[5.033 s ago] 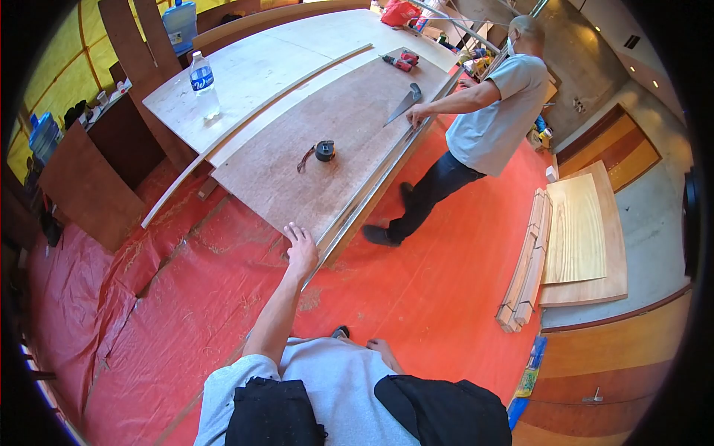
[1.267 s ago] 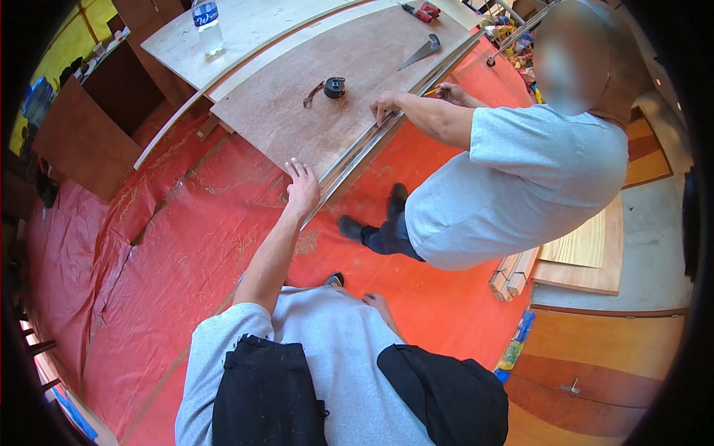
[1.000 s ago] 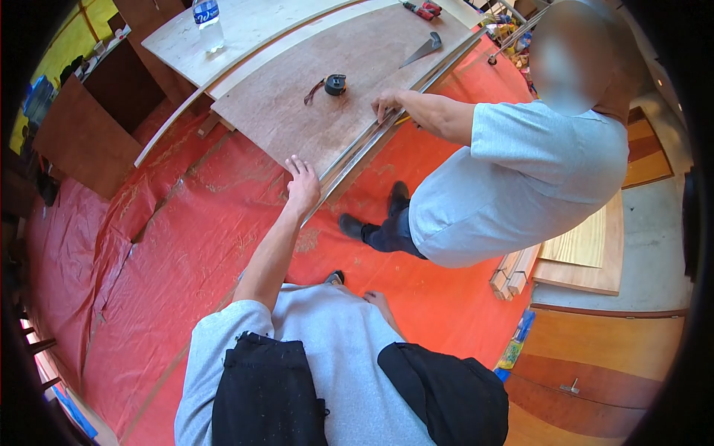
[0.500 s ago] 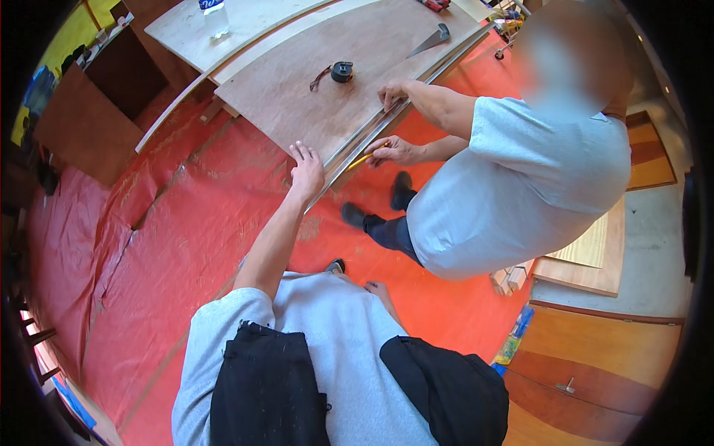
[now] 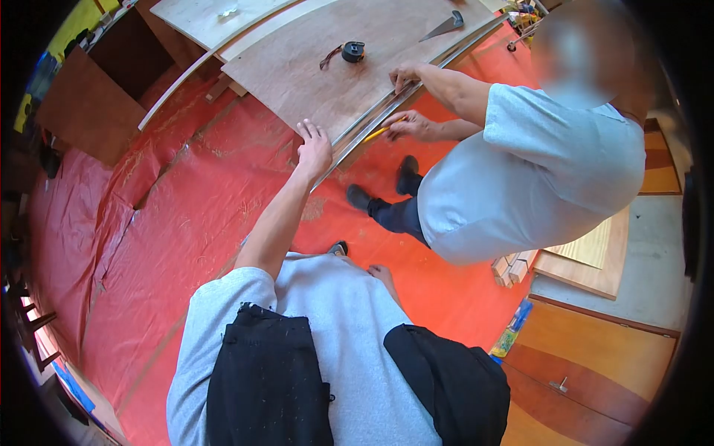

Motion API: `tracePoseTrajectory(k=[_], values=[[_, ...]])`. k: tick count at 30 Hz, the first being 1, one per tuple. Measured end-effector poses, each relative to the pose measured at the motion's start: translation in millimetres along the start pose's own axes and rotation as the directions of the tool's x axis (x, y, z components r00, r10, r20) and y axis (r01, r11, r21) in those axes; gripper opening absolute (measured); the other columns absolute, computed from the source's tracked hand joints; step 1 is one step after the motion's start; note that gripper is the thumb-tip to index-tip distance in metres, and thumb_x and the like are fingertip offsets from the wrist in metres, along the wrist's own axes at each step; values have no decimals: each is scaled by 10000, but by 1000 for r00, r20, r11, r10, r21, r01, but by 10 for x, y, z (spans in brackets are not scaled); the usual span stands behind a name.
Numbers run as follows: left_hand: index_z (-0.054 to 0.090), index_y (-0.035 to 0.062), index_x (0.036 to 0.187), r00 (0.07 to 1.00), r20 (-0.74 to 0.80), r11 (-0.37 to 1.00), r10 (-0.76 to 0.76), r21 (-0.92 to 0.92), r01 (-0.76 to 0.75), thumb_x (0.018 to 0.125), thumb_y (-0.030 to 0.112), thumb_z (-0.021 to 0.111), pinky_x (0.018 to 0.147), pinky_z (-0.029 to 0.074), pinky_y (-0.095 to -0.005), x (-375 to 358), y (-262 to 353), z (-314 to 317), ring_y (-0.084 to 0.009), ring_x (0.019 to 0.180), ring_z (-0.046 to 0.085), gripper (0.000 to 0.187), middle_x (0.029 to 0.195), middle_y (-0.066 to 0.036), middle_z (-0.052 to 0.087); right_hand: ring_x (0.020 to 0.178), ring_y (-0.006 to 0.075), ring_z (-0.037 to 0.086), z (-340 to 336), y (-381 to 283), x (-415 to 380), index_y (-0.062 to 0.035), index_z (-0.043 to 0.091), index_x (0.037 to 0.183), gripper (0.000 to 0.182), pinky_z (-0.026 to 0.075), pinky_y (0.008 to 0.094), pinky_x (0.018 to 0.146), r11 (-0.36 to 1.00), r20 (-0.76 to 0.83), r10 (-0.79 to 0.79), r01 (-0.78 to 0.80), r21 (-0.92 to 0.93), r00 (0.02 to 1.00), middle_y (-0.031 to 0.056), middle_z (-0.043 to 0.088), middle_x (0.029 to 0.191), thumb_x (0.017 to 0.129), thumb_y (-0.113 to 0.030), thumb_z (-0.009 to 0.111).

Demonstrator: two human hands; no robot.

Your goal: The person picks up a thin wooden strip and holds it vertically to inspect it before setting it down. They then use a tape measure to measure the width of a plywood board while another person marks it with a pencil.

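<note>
My left hand (image 5: 314,151) lies with fingers stretched out on the near corner of a thin wooden panel (image 5: 297,74), beside the end of a long metal bar (image 5: 370,128) along the panel's edge. Low beside my body is my right hand (image 5: 381,275), partly hidden by my shirt; its fingers are too small to read. A co-worker's hand (image 5: 405,74) touches the bar farther up. The co-worker's other hand (image 5: 413,126) holds a yellow pencil (image 5: 377,134) near the bar. On the panel rest a black tape measure (image 5: 352,52) and a saw (image 5: 445,27).
The co-worker (image 5: 543,171) stands close on the right. Red sheeting (image 5: 186,223) with folds covers the floor. Brown boards (image 5: 89,111) stand at the upper left. Small wood blocks (image 5: 513,267) and a door-like panel (image 5: 580,364) lie at the right.
The view has shifted, so the panel and both people's hands appear higher and slightly to the right. The co-worker's pencil has moved a little up along the bar. My left hand stays on the corner.
</note>
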State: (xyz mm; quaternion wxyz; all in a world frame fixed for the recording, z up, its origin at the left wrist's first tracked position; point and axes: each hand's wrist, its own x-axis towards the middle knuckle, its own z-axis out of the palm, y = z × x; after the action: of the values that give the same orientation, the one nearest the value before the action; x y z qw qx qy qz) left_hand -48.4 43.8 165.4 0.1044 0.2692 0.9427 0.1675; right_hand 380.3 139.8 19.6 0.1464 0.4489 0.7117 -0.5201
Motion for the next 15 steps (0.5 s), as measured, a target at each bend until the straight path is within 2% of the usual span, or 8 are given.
tracePoseTrajectory(k=[3,6,9,12,15], values=[[309,-114,1388,1000,-20,1000,-11,15,11,840,290,705,885,524,-566,26,-11,64,-569,1384,155,787,1482,-397,161,918,231,693,23,51,40,-4,686,1092,362,529,329,798,1000,-37,-3,2,-12,999,161,719,987,837,-256,640],[300,-113,1409,1000,8,1000,-16,3,16,840,247,676,842,541,-572,63,-26,78,-560,1398,126,771,1502,-386,127,928,236,693,-15,-52,-40,-13,692,1089,362,529,329,803,1000,-30,10,-10,-6,1000,162,717,1001,839,-269,634],[305,-108,1409,1000,17,1000,-17,24,16,841,249,674,839,543,-569,61,-25,77,-558,1399,124,766,1502,-385,131,921,242,694,-11,-87,-47,-7,693,1077,359,530,330,798,997,-51,13,-17,-80,999,165,716,994,842,-272,629],[309,-105,1409,1000,23,999,-17,27,17,845,248,669,836,542,-573,71,-31,79,-561,1398,123,756,1502,-385,133,921,249,693,17,111,63,-2,689,1083,362,530,333,795,1000,-5,-10,10,14,1000,170,715,985,844,-267,627],[310,-108,1406,1000,25,1000,-12,9,12,846,242,668,840,540,-576,64,-33,78,-567,1395,122,751,1500,-388,132,914,245,693,62,235,144,4,686,1082,362,530,333,788,997,-23,-13,15,77,1000,167,717,973,848,-266,626]])
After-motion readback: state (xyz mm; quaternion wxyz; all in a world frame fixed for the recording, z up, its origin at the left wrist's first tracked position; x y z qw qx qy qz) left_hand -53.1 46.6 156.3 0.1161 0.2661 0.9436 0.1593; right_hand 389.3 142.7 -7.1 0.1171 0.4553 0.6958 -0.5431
